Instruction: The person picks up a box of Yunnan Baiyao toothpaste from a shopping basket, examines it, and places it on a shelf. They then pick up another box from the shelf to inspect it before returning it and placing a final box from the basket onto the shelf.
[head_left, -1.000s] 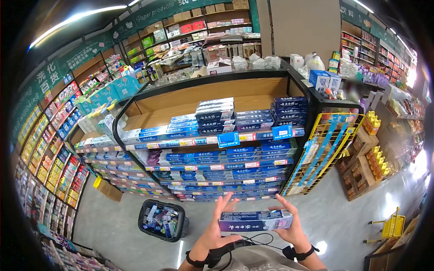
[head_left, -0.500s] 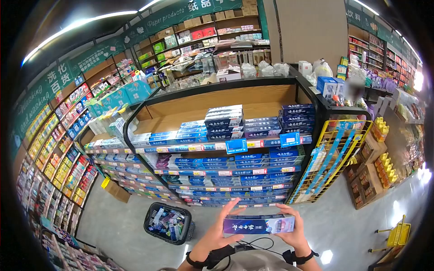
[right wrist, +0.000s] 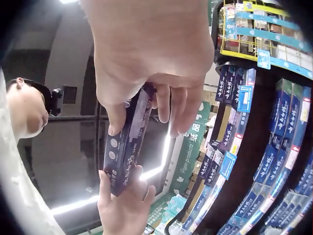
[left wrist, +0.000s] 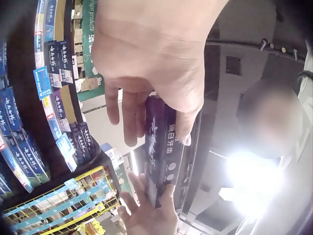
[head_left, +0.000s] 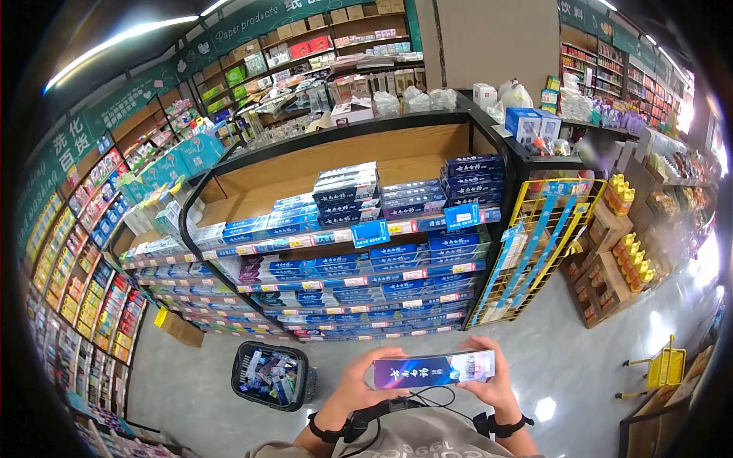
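A long purple and dark blue toothpaste box (head_left: 431, 370) with white lettering is held level in front of the body, over the floor. My left hand (head_left: 360, 379) grips its left end, and my right hand (head_left: 489, 382) its right end. In the left wrist view the left hand (left wrist: 151, 63) has its thumb on one side of the box (left wrist: 164, 147) and its fingers on the other. The right wrist view shows the right hand (right wrist: 151, 63) pinching the opposite end of the box (right wrist: 128, 142) the same way.
Ahead stands a black-framed shelf unit (head_left: 305, 164) stacked with similar toothpaste boxes (head_left: 347, 191). A dark basket (head_left: 305, 382) filled with small packages sits on the floor to the left. A yellow wire rack (head_left: 527, 252) flanks the unit's right end; a yellow cart (head_left: 666, 370) stands further right.
The box has turned in the hands so its broad printed face now shows to the head camera. The left fingers, spread earlier, have closed in on the box's end. The head view has shifted slightly.
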The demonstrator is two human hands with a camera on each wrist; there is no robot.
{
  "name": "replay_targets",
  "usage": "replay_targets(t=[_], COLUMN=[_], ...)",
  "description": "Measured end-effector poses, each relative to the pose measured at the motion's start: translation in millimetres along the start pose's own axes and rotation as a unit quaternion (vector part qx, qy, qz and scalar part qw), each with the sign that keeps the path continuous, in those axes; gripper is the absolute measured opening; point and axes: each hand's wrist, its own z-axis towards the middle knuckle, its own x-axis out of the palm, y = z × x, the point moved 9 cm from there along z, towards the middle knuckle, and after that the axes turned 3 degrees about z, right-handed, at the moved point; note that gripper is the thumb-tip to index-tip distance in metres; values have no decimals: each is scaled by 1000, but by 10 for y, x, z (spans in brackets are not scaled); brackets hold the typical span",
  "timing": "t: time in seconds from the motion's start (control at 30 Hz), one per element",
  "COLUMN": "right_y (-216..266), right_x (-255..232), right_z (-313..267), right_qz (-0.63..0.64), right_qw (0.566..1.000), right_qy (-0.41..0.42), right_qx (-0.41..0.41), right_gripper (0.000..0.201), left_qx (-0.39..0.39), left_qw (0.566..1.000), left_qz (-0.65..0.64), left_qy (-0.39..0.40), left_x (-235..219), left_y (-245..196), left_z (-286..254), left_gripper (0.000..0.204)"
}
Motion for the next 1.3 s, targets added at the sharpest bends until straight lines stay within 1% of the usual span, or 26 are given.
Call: replay_targets(t=[0.07, 0.1, 0.13, 0.17, 0.2, 0.27, 0.3, 0.33, 0.37, 0.43, 0.47, 0.53, 0.57, 0.6, 0.63, 0.67, 0.7, 0.73, 0.77, 0.8, 0.93, 1.0, 1.03, 1.13, 1.23, 1.3], right_y=[-11, -14, 17, 12, -16, -140, -148, -148, -131, -92, -68, -90, -100, -79, -82, -96, -104, -99, -119, -140, -153, -179, -189, -101, -132, -181], right_x=[115, 167, 221, 255, 288, 321, 322, 334, 351, 445, 463, 522, 553, 564, 560, 557, 560, 555, 548, 526, 433, 386, 369, 304, 254, 294], right_z=[-18, -35, -30, -24, -19, -38, -23, -4, 10, 56, 79, 114, 115, 140, 152, 149, 125, 112, 97, 73, 13, -14, -39, -62, -102, -72], right_qz=[-29, -47, -109, -101, -93, -63, -55, -46, -36, -58, -71, -109, -128, -97, -91, -85, -77, -47, -51, -56, -100, -91, -85, -55, -85, -87], right_qw=[998, 996, 991, 991, 991, 992, 995, 996, 998, 997, 997, 992, 989, 993, 993, 993, 994, 996, 995, 994, 989, 990, 990, 994, 994, 993], right_qy=[13, 22, 39, 43, 47, 44, 28, 12, -5, 9, 15, 55, 75, 58, 61, 64, 64, 45, 42, 40, 48, 38, 33, -8, -18, 2], right_qx=[48, 74, 72, 75, 79, 98, 85, 71, 57, 46, 41, 24, 18, 39, 43, 48, 53, 67, 77, 88, 97, 106, 112, 97, 72, 82], right_gripper=[95, 95, 95, 95, 95, 95, 95, 96, 96, 86, 81, 67, 60, 49, 48, 48, 47, 44, 44, 43, 43, 46, 47, 53, 57, 54], left_qx=[-27, -53, -80, -107, -109, -140, -155, -143, -160, -191, -223, -287, -242, -197, -153, -110, -123, -132, -139, -167, -170, -173, -178, -195, -195, -192], left_qw=[998, 996, 992, 987, 988, 985, 984, 987, 983, 974, 964, 939, 949, 955, 959, 975, 973, 972, 970, 962, 961, 962, 962, 961, 962, 962], left_qz=[-40, -58, -76, -93, -80, -74, -70, -44, -50, -63, -84, -129, -142, -155, -168, -130, -125, -118, -110, -130, -142, -140, -134, -125, -112, -107], left_qy=[-34, -46, -59, -72, -78, -67, -62, -59, -75, -107, -117, -135, -146, -158, -169, -142, -151, -157, -164, -174, -166, -158, -155, -154, -156, -160], left_x=[-87, -122, -182, -231, -254, -261, -261, -266, -289, -332, -353, -394, -413, -425, -444, -438, -420, -403, -396, -385, -338, -307, -293, -254, -252, -292], left_y=[130, 149, 130, 117, 78, 160, 196, 172, 186, 168, 191, 270, 245, 252, 266, 270, 285, 286, 281, 298, 387, 415, 423, 432, 409, 427], left_z=[-47, -47, -22, -8, -4, -89, -123, -139, -177, -225, -271, -411, -407, -420, -444, -461, -499, -495, -469, -462, -422, -424, -428, -421, -387, -358], left_gripper=[72, 71, 69, 68, 62, 60, 59, 58, 59, 61, 64, 69, 72, 74, 77, 77, 75, 72, 70, 62, 56, 53, 53, 54, 54, 54])
